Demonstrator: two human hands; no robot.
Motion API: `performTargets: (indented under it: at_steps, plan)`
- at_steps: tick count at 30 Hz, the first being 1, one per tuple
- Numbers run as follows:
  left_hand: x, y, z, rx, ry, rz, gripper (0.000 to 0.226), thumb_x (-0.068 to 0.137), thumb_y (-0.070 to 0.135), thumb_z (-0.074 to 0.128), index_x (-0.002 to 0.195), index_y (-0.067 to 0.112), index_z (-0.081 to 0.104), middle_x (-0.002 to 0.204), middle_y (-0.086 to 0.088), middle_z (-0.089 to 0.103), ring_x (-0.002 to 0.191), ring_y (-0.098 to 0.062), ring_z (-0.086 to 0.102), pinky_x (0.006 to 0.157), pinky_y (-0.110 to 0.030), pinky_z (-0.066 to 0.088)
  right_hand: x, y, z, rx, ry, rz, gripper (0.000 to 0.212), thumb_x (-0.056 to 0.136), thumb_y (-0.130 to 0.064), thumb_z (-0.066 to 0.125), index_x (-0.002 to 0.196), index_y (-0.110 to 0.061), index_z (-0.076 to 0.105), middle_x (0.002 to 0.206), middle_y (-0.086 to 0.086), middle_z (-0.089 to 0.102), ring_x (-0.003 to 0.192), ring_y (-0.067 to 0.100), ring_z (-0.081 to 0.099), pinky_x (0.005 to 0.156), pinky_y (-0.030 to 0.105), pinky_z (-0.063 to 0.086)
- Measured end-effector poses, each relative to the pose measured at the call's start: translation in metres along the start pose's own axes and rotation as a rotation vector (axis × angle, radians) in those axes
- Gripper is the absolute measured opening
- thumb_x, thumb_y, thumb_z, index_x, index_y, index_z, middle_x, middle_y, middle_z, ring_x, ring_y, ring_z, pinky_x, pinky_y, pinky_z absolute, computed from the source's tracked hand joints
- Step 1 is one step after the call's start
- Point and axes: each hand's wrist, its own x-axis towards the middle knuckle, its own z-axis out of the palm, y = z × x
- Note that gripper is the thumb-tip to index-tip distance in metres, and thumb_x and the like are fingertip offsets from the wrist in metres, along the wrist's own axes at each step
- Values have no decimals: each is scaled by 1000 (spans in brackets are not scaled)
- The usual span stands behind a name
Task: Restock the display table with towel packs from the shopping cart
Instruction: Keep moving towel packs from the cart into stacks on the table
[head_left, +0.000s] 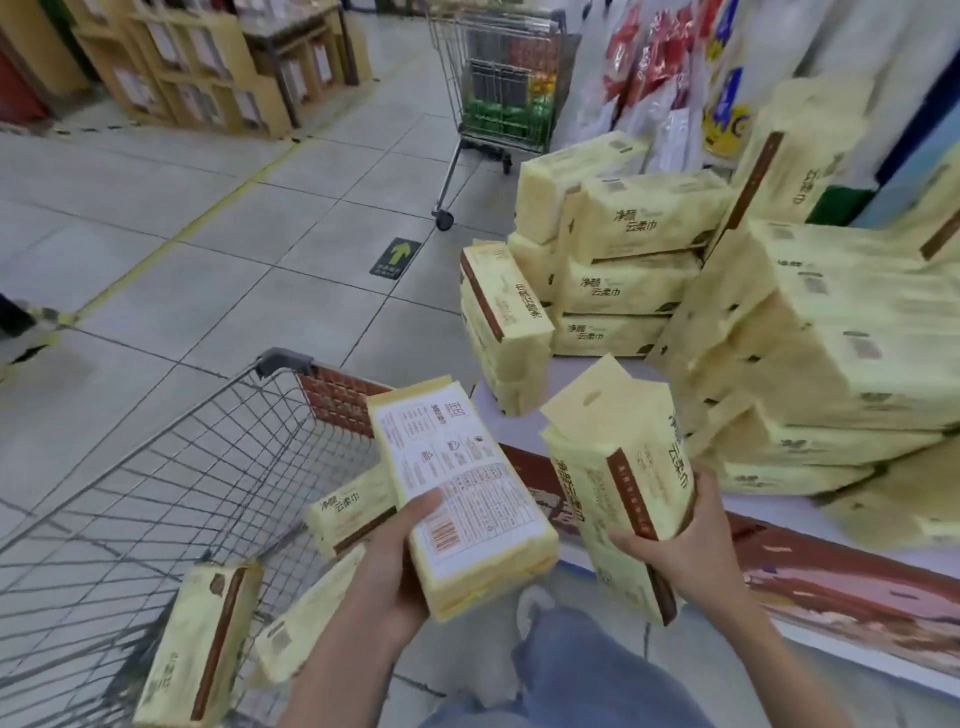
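Note:
My left hand grips a pale yellow towel pack by its near end, white label side up, above the right edge of the shopping cart. My right hand holds a second yellow towel pack upright by its lower part, just in front of the display table. Three more packs lie inside the cart: one under my left hand, one lower down, one at the near left. Several packs are stacked on the table.
A second wire cart with green goods stands further down the aisle by the table's far end. Cardboard displays line the far left. Hanging bagged goods rise behind the table. Grey tiled floor spreads between. My leg in jeans is below.

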Motion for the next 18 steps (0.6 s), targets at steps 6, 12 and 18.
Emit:
performTargets:
  at_steps: [6,12,18]
  plan:
    - [32,-10,30,12,8,-55,45,75,20,63,119,12,59,110,-17,71,95,-34,70,70,-42,55,88,-19,-16,-195,254,-228,94,39,-44,87,116,-35,33,111,-6,41,104,13,43,82,34,39]
    - [64,-10,54,-54,78,7,43,74,19,63,116,12,60,109,-17,71,93,-34,70,62,-41,58,206,-27,-9,-427,408,-428,96,47,-44,86,121,0,44,115,19,49,111,24,35,97,51,33]
    - [85,-8,74,-116,165,66,41,74,18,63,114,13,61,106,-15,72,90,-32,71,73,-45,50,261,-11,11,-696,462,-627,90,61,-69,62,121,-7,37,114,22,56,109,31,44,101,47,27]
